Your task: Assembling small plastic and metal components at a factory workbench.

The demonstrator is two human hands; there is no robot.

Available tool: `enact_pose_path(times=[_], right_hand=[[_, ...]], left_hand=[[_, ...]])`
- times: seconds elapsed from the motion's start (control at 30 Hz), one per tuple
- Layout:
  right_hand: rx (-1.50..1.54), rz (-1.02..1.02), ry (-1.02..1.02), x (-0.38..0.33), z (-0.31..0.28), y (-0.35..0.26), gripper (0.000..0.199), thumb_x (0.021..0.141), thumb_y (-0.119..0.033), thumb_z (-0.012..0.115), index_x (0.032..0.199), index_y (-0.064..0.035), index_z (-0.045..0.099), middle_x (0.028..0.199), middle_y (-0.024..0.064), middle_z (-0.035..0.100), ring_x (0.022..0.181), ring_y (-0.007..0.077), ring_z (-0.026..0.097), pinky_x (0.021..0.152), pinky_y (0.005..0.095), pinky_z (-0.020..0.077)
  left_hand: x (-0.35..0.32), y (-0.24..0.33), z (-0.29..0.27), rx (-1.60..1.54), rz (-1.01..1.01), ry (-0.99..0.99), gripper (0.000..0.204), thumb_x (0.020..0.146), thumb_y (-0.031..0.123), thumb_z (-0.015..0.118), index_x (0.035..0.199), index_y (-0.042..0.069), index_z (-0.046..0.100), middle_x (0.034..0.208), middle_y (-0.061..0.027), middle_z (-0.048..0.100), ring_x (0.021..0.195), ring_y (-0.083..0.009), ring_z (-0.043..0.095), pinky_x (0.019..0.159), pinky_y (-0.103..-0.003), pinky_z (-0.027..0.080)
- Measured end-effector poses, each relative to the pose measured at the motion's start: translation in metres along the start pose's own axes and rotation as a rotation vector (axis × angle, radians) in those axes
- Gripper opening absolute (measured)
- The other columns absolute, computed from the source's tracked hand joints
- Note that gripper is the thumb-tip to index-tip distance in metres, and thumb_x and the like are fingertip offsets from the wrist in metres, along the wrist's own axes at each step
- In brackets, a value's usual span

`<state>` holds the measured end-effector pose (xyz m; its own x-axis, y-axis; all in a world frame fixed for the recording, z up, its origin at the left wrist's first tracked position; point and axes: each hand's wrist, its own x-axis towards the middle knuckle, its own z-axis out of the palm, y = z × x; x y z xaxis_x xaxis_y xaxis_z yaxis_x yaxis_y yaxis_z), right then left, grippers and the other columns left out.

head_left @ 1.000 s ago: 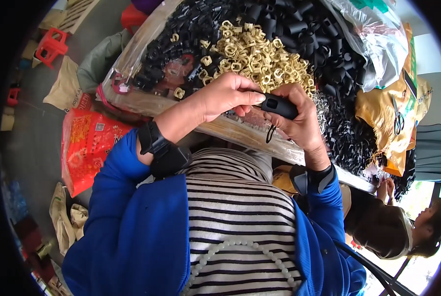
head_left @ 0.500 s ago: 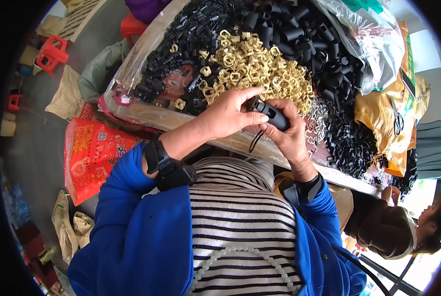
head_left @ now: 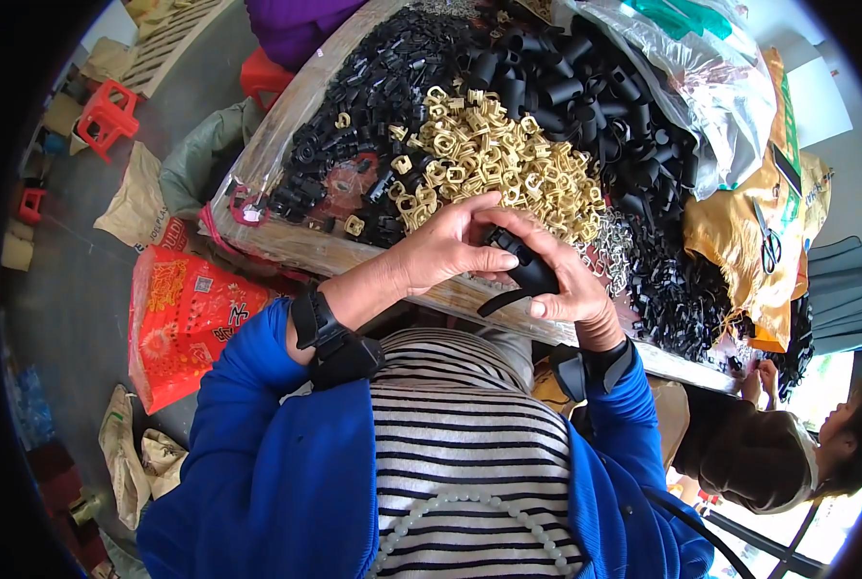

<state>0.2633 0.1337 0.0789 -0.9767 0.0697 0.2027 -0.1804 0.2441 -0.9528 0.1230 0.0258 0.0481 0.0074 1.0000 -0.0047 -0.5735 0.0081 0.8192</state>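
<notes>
Over the table's near edge, both my hands are closed on a black plastic tube-shaped part point(head_left: 535, 276) with a dark strap hanging from its lower end. My left hand point(head_left: 445, 246) pinches the upper left end, thumb against its side. Wrapped over the far side and lower end is my right hand point(head_left: 574, 289). Just beyond the hands lies a heap of gold-coloured plastic clips point(head_left: 508, 159). Behind it, to the right, are black plastic tubes point(head_left: 585, 92); small black parts point(head_left: 373, 87) spread out at the left.
Small silvery metal hooks point(head_left: 609, 253) and black strips point(head_left: 677, 299) lie right of the gold heap. Clear plastic sheeting point(head_left: 730, 96) and a yellow sack point(head_left: 730, 232) with scissors point(head_left: 769, 246) border the right side. Another person point(head_left: 759, 449) works at far right. A red bag point(head_left: 185, 323) stands left.
The black part has turned in my hands, and its strap now sticks out to the lower left. My right-hand fingers have shifted over it. The whole view has tilted slightly.
</notes>
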Motion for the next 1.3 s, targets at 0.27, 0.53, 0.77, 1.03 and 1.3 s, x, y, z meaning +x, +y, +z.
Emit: enact_pose_path(times=[0.27, 0.53, 0.77, 1.03, 1.3], right_hand=[[0.198, 0.027, 0.132, -0.008, 0.012, 0.008, 0.08, 0.06, -0.043, 0.064, 0.117, 0.0043, 0.035, 0.108, 0.0147, 0.044, 0.099, 0.0222, 0.044, 0.087, 0.0306, 0.0326], [0.283, -0.001, 0.334, -0.013, 0.021, 0.016, 0.08, 0.06, -0.044, 0.065, 0.116, 0.006, 0.035, 0.103, 0.0134, 0.048, 0.095, 0.0205, 0.047, 0.086, 0.0294, 0.034], [0.267, -0.074, 0.368, -0.012, 0.023, 0.02, 0.082, 0.06, -0.046, 0.065, 0.115, 0.0065, 0.035, 0.102, 0.0143, 0.048, 0.095, 0.0209, 0.047, 0.085, 0.0302, 0.0349], [0.16, -0.027, 0.451, -0.013, 0.025, 0.021, 0.087, 0.059, -0.057, 0.061, 0.111, 0.0083, 0.038, 0.098, 0.0145, 0.049, 0.091, 0.0208, 0.049, 0.084, 0.031, 0.0356], [0.073, -0.033, 0.484, -0.019, 0.022, 0.024, 0.071, 0.062, -0.053, 0.061, 0.097, 0.0074, 0.046, 0.09, 0.0114, 0.05, 0.082, 0.0183, 0.05, 0.077, 0.0283, 0.0386]], left_hand=[[0.0, 0.0, 0.002, 0.048, -0.143, -0.035, 0.053, 0.07, 0.007, 0.062, 0.115, 0.003, 0.034, 0.099, -0.0066, 0.048, 0.081, -0.0125, 0.054, 0.067, -0.022, 0.048], [-0.001, -0.005, 0.01, -0.068, -0.213, -0.007, 0.048, 0.069, 0.008, 0.064, 0.11, 0.005, 0.039, 0.088, -0.0031, 0.052, 0.074, -0.0104, 0.055, 0.064, -0.021, 0.047], [0.002, -0.008, 0.007, -0.078, -0.154, -0.04, 0.049, 0.068, 0.007, 0.065, 0.11, 0.005, 0.038, 0.088, -0.0033, 0.052, 0.074, -0.0103, 0.055, 0.067, -0.022, 0.048], [0.007, -0.019, 0.0, -0.106, -0.135, -0.033, 0.047, 0.069, 0.006, 0.063, 0.11, 0.005, 0.04, 0.09, -0.0048, 0.053, 0.077, -0.0132, 0.056, 0.068, -0.025, 0.048], [0.01, -0.026, -0.001, -0.137, -0.196, -0.004, 0.065, 0.069, 0.008, 0.064, 0.12, -0.002, 0.025, 0.091, -0.0082, 0.053, 0.078, -0.0148, 0.056, 0.067, -0.025, 0.048]])
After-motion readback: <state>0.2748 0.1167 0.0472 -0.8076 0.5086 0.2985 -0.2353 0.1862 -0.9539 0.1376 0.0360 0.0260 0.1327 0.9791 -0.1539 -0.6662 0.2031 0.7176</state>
